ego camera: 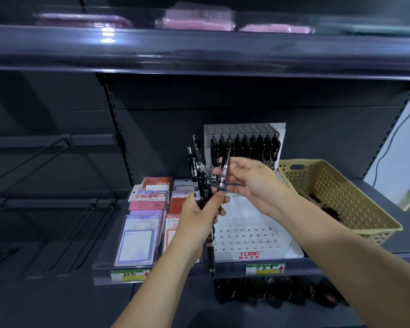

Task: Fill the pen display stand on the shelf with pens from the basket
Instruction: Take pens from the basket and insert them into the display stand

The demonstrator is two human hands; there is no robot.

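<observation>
Grips pen bundle (200,183) with left hand (199,216), pinches single pen (224,172) with right hand (249,183), both just above display stand (251,233) on shelf (407,245). Partway done, by the look: near rows of holes bare, back rows (244,145) packed. Beside it, basket (341,185), some pens (331,211) left inside.

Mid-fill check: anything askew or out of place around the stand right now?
One pen of the bundle in the left hand hangs far lower than the rest, tip past the shelf edge; it may slip out. The stand and basket look fine.
</observation>
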